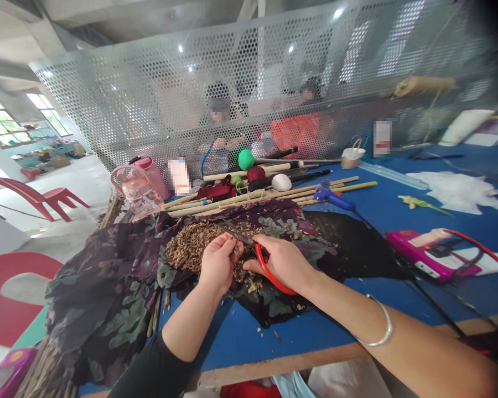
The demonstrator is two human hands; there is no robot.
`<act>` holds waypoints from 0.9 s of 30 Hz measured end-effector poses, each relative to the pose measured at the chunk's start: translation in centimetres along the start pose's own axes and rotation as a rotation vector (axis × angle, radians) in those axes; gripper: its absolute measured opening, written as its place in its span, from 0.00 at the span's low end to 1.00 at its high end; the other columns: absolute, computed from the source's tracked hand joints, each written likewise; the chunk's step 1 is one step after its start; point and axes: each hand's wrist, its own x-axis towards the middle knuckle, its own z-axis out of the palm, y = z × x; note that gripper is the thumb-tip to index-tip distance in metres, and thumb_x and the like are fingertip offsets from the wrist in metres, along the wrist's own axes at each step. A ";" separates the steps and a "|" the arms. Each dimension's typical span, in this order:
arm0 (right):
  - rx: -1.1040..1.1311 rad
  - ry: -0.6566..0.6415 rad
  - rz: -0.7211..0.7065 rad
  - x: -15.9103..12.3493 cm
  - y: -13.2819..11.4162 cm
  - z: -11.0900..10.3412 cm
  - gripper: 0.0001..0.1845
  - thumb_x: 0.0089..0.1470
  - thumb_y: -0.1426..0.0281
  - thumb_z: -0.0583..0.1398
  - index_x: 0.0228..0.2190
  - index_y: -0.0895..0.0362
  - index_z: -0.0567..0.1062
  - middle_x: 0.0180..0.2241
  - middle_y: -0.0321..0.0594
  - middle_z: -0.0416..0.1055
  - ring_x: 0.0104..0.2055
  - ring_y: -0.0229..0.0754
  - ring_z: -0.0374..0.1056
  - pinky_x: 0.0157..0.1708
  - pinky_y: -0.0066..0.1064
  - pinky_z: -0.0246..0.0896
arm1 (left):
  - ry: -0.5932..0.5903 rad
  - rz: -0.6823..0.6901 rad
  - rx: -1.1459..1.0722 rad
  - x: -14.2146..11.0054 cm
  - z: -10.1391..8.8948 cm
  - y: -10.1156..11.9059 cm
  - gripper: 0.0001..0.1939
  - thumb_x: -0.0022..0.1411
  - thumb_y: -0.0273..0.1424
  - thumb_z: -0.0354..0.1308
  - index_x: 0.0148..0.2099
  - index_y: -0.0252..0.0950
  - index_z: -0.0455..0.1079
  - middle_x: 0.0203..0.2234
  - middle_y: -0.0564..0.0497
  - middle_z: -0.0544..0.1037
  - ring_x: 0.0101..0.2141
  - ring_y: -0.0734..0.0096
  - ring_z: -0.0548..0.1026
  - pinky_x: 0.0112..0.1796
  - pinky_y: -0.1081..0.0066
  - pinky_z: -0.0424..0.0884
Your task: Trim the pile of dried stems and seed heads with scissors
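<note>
Red-handled scissors are gripped in my right hand, their dark blades pointing left toward my other hand. The fingers of my left hand are pinched together at the blade tips, on something too small to make out. Beneath both hands lies a heap of small brown dried pieces. The heap rests on a dark floral cloth, which spreads over the blue table.
Behind the heap lie bamboo sticks, yarn balls and a blue glue gun. A pink bottle stands at the left. A magenta power strip with cables lies at the right. A perforated metal screen rises behind, with people beyond it.
</note>
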 end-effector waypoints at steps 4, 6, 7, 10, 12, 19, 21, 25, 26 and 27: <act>-0.008 -0.025 0.021 0.0 0.2 0.0 0.25 0.49 0.50 0.56 0.41 0.56 0.70 0.28 0.42 0.74 0.29 0.45 0.70 0.26 0.28 0.57 | 0.011 -0.022 0.019 0.1 -0.2 0.1 0.09 0.44 0.27 0.65 0.28 0.30 0.68 0.21 0.55 0.69 0.21 0.85 0.67 0.24 0.84 0.67; 0.009 -0.035 0.027 0.0 0.3 0.0 0.25 0.50 0.50 0.55 0.41 0.56 0.70 0.25 0.42 0.73 0.26 0.43 0.70 0.25 0.27 0.56 | 0.030 -0.030 0.027 0.1 -0.2 0.1 0.08 0.46 0.26 0.64 0.29 0.30 0.68 0.21 0.55 0.69 0.20 0.85 0.67 0.23 0.84 0.67; 0.016 -0.040 0.031 0.0 0.3 0.1 0.25 0.50 0.50 0.55 0.41 0.56 0.70 0.24 0.41 0.73 0.25 0.42 0.69 0.25 0.27 0.56 | 0.041 -0.034 0.031 0.1 -0.2 0.1 0.07 0.47 0.25 0.64 0.29 0.30 0.68 0.21 0.55 0.69 0.20 0.85 0.67 0.23 0.84 0.68; 0.021 -0.039 0.055 0.1 0.3 0.0 0.25 0.50 0.50 0.55 0.40 0.56 0.71 0.22 0.40 0.72 0.22 0.41 0.68 0.22 0.26 0.54 | 0.093 -0.044 0.017 0.3 -0.2 0.2 0.02 0.52 0.22 0.59 0.30 0.29 0.69 0.21 0.54 0.69 0.20 0.85 0.68 0.21 0.85 0.67; 0.033 -0.019 0.072 0.3 0.3 -0.1 0.25 0.50 0.50 0.54 0.41 0.57 0.71 0.21 0.39 0.72 0.22 0.41 0.67 0.22 0.26 0.54 | 0.157 -0.045 -0.022 0.6 -0.2 0.4 0.02 0.55 0.20 0.56 0.31 0.29 0.70 0.22 0.52 0.70 0.21 0.84 0.69 0.22 0.85 0.69; 0.065 0.041 0.113 0.6 0.6 -0.4 0.24 0.50 0.52 0.56 0.42 0.56 0.70 0.20 0.37 0.71 0.23 0.41 0.68 0.24 0.27 0.57 | 0.271 -0.105 -0.151 1.2 -0.3 1.7 0.13 0.50 0.10 0.49 0.35 0.26 0.69 0.33 0.43 0.74 0.33 0.73 0.76 0.34 0.79 0.74; 0.065 0.038 0.112 0.5 0.6 -0.3 0.24 0.50 0.52 0.56 0.42 0.56 0.70 0.21 0.37 0.72 0.23 0.41 0.68 0.25 0.27 0.58 | 0.231 -0.083 -0.136 1.1 -0.4 1.8 0.18 0.47 0.08 0.49 0.38 0.26 0.69 0.36 0.42 0.74 0.36 0.73 0.76 0.34 0.82 0.73; 0.088 0.022 0.112 0.5 0.4 -0.3 0.25 0.50 0.53 0.56 0.43 0.57 0.69 0.26 0.40 0.73 0.26 0.42 0.69 0.27 0.27 0.59 | 0.217 -0.038 -0.155 0.9 -0.3 1.8 0.14 0.54 0.12 0.50 0.40 0.27 0.68 0.35 0.42 0.75 0.36 0.74 0.77 0.35 0.82 0.73; 0.091 0.018 0.114 0.5 0.3 -0.3 0.25 0.50 0.53 0.56 0.44 0.57 0.69 0.26 0.40 0.73 0.27 0.42 0.69 0.28 0.27 0.60 | 0.221 -0.033 -0.154 0.9 -0.2 1.8 0.12 0.55 0.13 0.50 0.40 0.27 0.68 0.34 0.43 0.75 0.35 0.75 0.77 0.35 0.83 0.73; 0.092 0.016 0.115 0.5 0.3 -0.3 0.25 0.50 0.53 0.56 0.44 0.57 0.69 0.26 0.40 0.73 0.28 0.42 0.70 0.29 0.27 0.60 | 0.226 -0.028 -0.147 0.9 -0.2 1.8 0.10 0.56 0.14 0.50 0.39 0.27 0.68 0.33 0.44 0.75 0.34 0.75 0.77 0.33 0.83 0.73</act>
